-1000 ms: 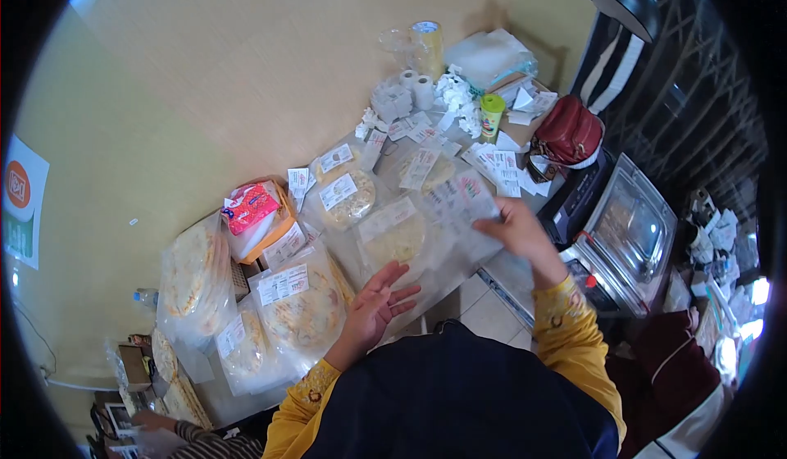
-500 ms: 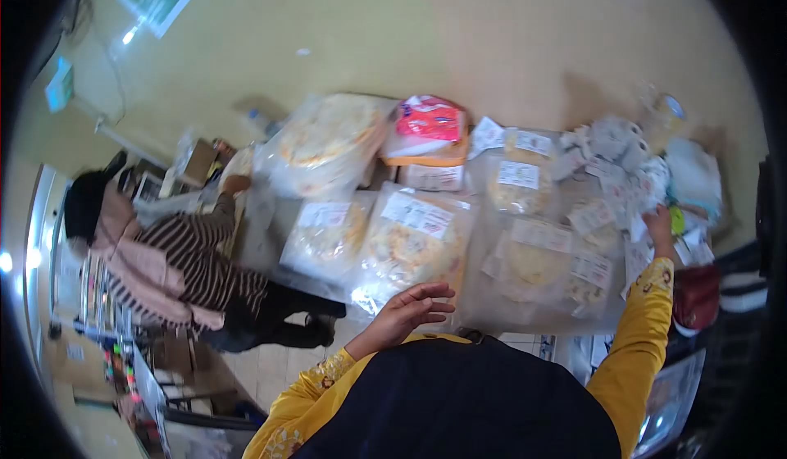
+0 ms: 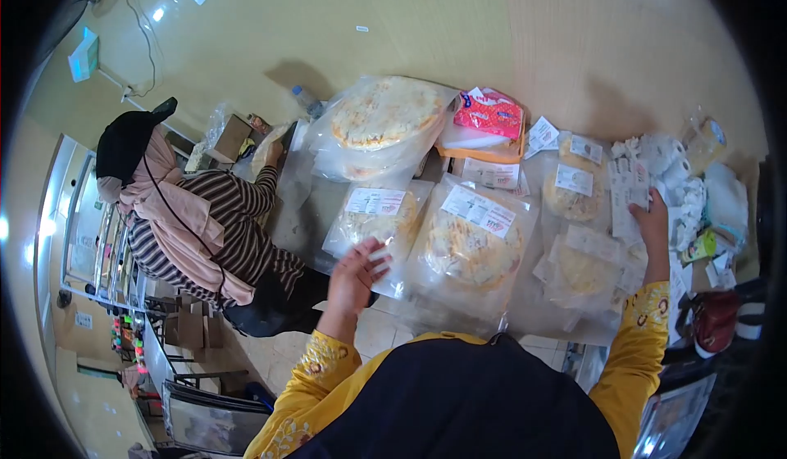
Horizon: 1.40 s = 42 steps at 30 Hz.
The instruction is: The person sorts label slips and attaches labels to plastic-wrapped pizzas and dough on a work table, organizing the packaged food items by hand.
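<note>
My left hand is raised with its fingers apart and holds nothing. It is just in front of a bagged flat round food with a white label. To its right lies a larger labelled bag of round food. My right hand has its fingers closed on a strip of printed labels at the table's right side. Beside that strip are smaller labelled bags, and another clear bag lies in front of them.
A stack of bagged flatbreads and an orange box with a pink packet stand along the wall. A co-worker in stripes stands at the left. White rolls, a green container and a red bag are at the right.
The view has swung left, bringing the co-worker into sight. My right hand went to the papers at the back right and now holds a label strip. My left hand has lifted over the left bags.
</note>
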### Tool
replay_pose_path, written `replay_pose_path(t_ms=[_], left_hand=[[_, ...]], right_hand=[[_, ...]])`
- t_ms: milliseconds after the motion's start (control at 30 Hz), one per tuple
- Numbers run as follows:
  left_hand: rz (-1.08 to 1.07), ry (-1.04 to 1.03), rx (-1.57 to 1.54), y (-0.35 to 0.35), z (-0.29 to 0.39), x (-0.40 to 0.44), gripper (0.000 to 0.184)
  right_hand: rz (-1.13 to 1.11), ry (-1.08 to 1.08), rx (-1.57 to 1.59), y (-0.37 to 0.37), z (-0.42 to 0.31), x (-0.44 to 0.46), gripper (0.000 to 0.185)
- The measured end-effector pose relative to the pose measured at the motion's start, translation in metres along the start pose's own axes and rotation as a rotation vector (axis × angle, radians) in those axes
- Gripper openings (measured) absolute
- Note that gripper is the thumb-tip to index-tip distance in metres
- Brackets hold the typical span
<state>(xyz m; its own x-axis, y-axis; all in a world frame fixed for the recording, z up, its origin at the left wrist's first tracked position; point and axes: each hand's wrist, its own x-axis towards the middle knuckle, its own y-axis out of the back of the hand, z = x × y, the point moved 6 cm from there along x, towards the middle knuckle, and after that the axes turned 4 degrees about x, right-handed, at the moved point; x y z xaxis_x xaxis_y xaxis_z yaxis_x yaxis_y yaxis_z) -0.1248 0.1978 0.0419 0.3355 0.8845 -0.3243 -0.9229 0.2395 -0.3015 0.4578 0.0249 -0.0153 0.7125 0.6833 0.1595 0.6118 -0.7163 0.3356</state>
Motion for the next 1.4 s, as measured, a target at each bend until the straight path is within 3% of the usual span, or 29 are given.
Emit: replay_pose_path(t_ms=[133,233,300,400,533,667,767,900,967,1067,1300,1400], left_hand=[[0.013,-0.244,0.012,0.046,0.08,0.031,0.023],[-0.035,-0.308,0.026,0.075,0.119,0.06,0.027],[-0.083,-0.337,0.04,0.097,0.135,0.084,0.032],[0.044,-0.292,0.165,0.124,0.147,0.125,0.036],[0.15,-0.289,0.422,0.145,0.157,0.176,0.04],[0.233,-0.413,0.76,0.16,0.178,0.222,0.036],[0.268,-0.587,0.968,0.154,0.188,0.233,0.035],[0.209,-0.731,1.123,0.138,0.196,0.221,0.036],[0.168,-0.736,1.098,0.144,0.196,0.232,0.032],[0.121,-0.731,1.022,0.148,0.203,0.238,0.028],[-0.062,-0.516,0.648,0.136,0.216,0.262,0.023],[-0.211,-0.209,0.258,0.11,0.215,0.244,0.016]], right_hand=[[-0.14,0.002,0.303,-0.072,-0.114,-0.057,0.053],[-0.13,0.226,0.184,-0.112,-0.124,-0.072,0.045],[-0.17,0.127,0.08,-0.146,-0.135,-0.083,0.035],[-0.092,0.085,-0.02,-0.207,-0.175,-0.096,0.019],[0.034,0.245,-0.142,-0.291,-0.206,-0.083,0.025],[-0.079,0.116,-0.452,-0.361,-0.251,-0.071,0.044],[-0.119,-0.001,-0.483,-0.391,-0.266,-0.069,0.052],[-0.173,-0.171,-0.256,-0.403,-0.252,-0.066,0.04],[-0.201,-0.355,-0.018,-0.406,-0.237,-0.064,0.025],[-0.173,-0.442,0.126,-0.397,-0.252,-0.065,0.019],[-0.129,-0.101,0.18,-0.368,-0.288,-0.032,0.015],[-0.121,-0.23,0.333,-0.346,-0.322,-0.042,0.015]])
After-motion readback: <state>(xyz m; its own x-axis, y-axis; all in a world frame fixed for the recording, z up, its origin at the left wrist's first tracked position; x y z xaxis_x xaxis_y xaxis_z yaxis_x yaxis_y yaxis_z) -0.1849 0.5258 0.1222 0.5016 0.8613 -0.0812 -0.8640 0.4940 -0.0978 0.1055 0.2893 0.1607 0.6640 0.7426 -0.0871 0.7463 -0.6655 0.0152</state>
